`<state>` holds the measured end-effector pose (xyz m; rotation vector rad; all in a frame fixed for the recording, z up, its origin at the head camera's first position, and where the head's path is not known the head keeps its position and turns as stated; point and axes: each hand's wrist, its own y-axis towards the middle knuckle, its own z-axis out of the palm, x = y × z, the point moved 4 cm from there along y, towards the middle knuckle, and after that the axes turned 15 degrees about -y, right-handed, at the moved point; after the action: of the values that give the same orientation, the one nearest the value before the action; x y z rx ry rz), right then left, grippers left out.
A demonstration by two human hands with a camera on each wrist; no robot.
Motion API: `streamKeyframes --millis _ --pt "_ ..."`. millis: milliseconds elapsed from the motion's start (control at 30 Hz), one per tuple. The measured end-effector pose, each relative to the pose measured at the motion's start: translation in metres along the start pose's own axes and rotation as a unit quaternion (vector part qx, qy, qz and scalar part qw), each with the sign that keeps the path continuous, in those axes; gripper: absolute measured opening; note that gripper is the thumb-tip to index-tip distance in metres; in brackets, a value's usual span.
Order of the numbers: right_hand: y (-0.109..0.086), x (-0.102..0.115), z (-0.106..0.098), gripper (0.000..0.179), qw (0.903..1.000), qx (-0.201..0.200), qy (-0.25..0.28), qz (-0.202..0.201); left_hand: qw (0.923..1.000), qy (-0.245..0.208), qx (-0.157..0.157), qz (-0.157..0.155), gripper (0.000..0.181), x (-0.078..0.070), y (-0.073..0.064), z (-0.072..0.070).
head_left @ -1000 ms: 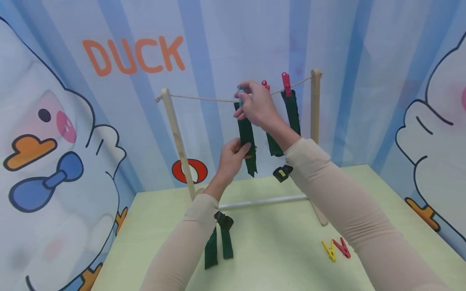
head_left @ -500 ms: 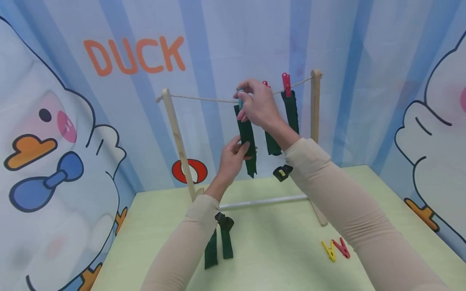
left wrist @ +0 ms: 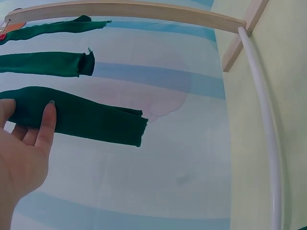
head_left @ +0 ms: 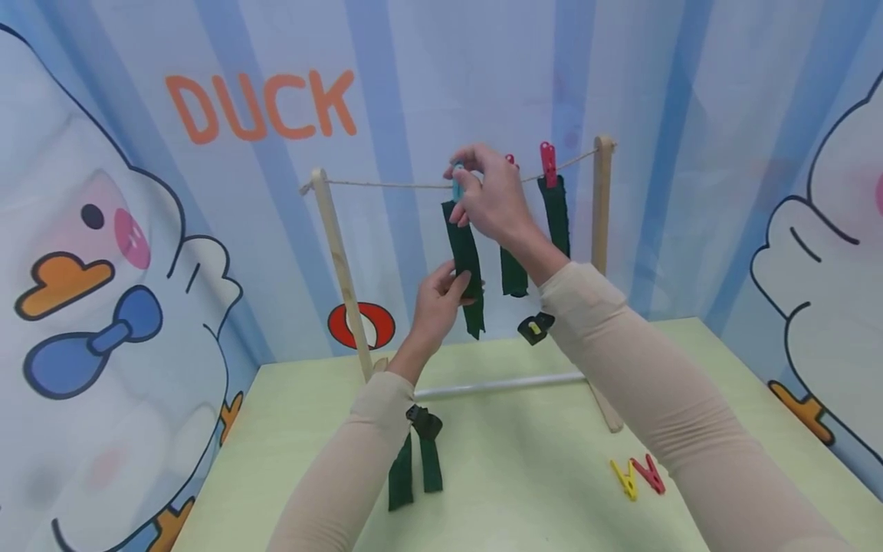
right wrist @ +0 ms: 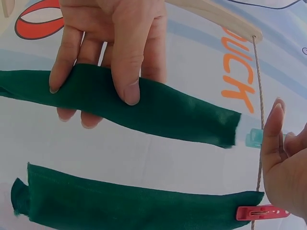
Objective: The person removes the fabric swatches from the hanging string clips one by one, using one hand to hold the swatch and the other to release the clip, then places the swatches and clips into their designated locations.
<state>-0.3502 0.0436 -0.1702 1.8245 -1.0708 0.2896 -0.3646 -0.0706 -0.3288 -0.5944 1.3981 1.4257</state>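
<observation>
My left hand (head_left: 434,303) pinches a dark green cloth strip (head_left: 465,244) about halfway down, with the thumb in front and fingers behind. Up at the rope (head_left: 386,185), my right hand (head_left: 493,195) pinches a light blue clothespin (head_left: 457,184). In the right wrist view, a gap separates the strip's upper end from this clothespin (right wrist: 253,138), whose tip reaches across the rope. To the right hang two more green strips; a red clothespin (head_left: 548,163) holds the outer one, and another red clothespin (right wrist: 261,212) the nearer one.
Wooden posts (head_left: 339,264) carry the rope, joined low down by a white rod (head_left: 503,383). Two green strips (head_left: 431,464) lie on the table under my left forearm. A yellow clothespin (head_left: 625,480) and a red clothespin (head_left: 648,474) lie at the right.
The strip's upper end has dropped slightly from the rope and come away from the light blue clothespin. Both hands keep their grips, nearly in place. The view has shifted a little.
</observation>
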Motion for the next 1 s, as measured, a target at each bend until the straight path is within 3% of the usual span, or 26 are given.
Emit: streamKeyframes --millis 533,1000 --pt "0.005 0.003 -0.007 0.022 0.9969 -0.051 0.048 -0.036 0.9999 -0.012 0.006 -0.004 0.034 0.003 -0.005 -0.004" --pt "-0.011 0.000 -0.001 0.025 0.9977 -0.026 0.042 -0.045 0.9999 -0.011 0.002 -0.005 0.034 0.003 -0.009 -0.004"
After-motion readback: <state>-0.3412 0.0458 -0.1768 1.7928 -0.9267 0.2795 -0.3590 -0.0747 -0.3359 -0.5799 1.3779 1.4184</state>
